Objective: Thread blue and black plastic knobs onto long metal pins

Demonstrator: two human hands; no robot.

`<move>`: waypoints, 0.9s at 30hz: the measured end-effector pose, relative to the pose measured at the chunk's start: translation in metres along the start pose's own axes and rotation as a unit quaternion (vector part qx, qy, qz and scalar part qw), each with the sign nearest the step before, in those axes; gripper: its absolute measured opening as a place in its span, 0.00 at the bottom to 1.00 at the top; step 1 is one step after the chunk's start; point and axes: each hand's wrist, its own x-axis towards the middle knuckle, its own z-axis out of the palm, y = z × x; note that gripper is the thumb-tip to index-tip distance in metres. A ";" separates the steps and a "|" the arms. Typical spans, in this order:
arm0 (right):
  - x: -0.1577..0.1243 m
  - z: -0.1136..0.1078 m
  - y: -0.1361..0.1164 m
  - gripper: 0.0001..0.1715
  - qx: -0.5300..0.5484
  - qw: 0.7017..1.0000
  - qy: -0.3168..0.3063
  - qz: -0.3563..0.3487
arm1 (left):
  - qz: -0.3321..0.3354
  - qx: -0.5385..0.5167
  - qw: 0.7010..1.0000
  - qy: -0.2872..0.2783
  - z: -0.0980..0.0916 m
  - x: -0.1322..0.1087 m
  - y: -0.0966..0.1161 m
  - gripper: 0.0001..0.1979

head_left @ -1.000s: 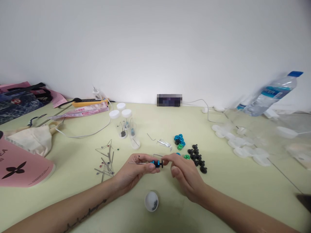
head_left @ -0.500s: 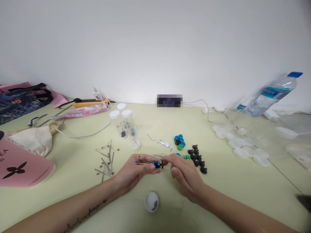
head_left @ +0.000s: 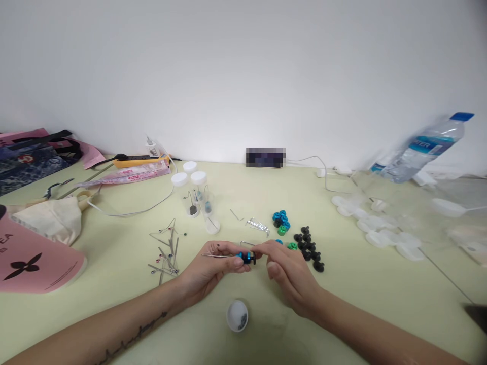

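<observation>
My left hand (head_left: 218,261) is closed around a small blue and black metal fitting (head_left: 246,257). A thin metal rod (head_left: 215,255) runs out of the fitting to the left, and a black disc forms its right end. Just above the fitting, a thin bent metal piece like a hex key (head_left: 247,244) reaches toward my right hand (head_left: 291,274). The right index fingertip rests at the end of this key and the disc, while the thumb is held apart. Below both hands stands a small white cup (head_left: 237,316) with little dark screws inside.
Bent metal rods (head_left: 167,253) lie to the left. Behind are clear tubes with white lids (head_left: 198,178) and loose hex keys (head_left: 257,226). Blue collars (head_left: 281,215), green collars (head_left: 282,231) and black discs (head_left: 308,246) lie to the right. A pink cup (head_left: 41,258) tilts at far left.
</observation>
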 end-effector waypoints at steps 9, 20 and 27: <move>0.000 -0.001 -0.001 0.25 0.010 1.000 -0.003 0.013 | -0.004 -0.005 1.000 0.001 0.000 -0.001 0.000 0.08; 0.000 0.001 0.000 0.25 0.000 1.000 -0.005 0.017 | -0.003 -0.004 1.000 -0.001 -0.001 0.000 -0.001 0.08; 0.000 0.000 -0.001 0.26 0.001 1.000 -0.011 0.017 | -0.002 -0.009 1.000 -0.005 0.000 -0.001 0.000 0.07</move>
